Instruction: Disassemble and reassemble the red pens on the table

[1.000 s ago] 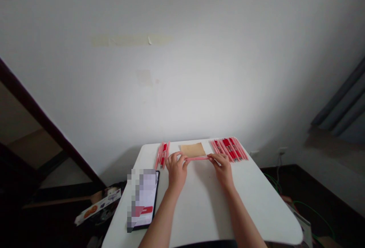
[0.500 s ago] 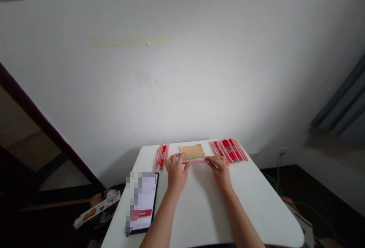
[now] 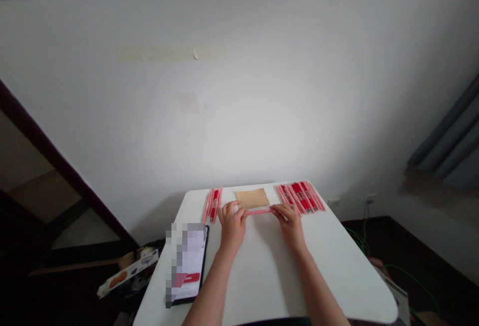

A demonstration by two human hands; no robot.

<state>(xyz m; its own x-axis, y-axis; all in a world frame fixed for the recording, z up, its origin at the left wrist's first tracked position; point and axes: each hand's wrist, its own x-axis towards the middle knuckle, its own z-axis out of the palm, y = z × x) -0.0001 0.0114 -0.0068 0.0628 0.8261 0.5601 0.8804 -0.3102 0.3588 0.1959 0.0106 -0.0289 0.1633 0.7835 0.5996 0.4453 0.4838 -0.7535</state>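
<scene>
A pink pen (image 3: pixel 259 211) lies crosswise just above the white table (image 3: pixel 269 271), held at both ends. My left hand (image 3: pixel 232 225) pinches its left end, and my right hand (image 3: pixel 289 221) pinches its right end. Behind the pen rests a small brown paper piece (image 3: pixel 252 197). A few pink and red pens (image 3: pixel 212 203) lie in a short row left of my left hand. A larger row of several pink and red pens (image 3: pixel 301 196) sits right of my right hand.
A tablet (image 3: pixel 189 263) with a lit screen lies at the table's left edge. A white wall rises right behind the table. A printed box (image 3: pixel 127 273) sits on the dark floor at left. Cables and a grey curtain (image 3: pixel 449 141) are at right.
Both hands and the pen between them stay in nearly the same spot; only the view shifts slightly.
</scene>
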